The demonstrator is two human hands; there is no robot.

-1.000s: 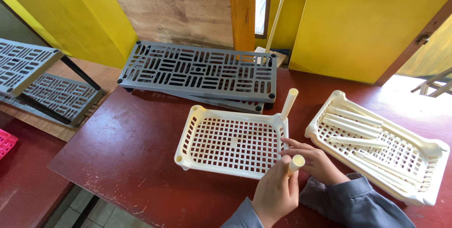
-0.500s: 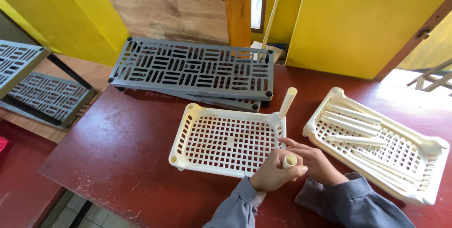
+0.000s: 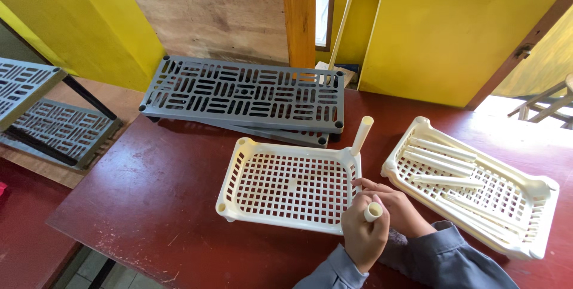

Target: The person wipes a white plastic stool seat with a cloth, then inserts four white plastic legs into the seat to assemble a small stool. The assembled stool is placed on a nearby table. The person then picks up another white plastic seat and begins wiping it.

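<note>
Left hand (image 3: 362, 235) has shifted onto the near right corner of the cream tray (image 3: 286, 184); fingers closed round 1 tube (image 3: 373, 211); right hand (image 3: 399, 208) steadies beside it, grip unclear; seating needs the tube plumb over the socket.

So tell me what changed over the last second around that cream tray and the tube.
The left hand brought its cream tube from beside the cream tray up to the tray's near right corner, closing against the right hand there. Nothing was let go. The upright tube in the far corner, the second tray of tubes and the grey panels stayed put.
</note>
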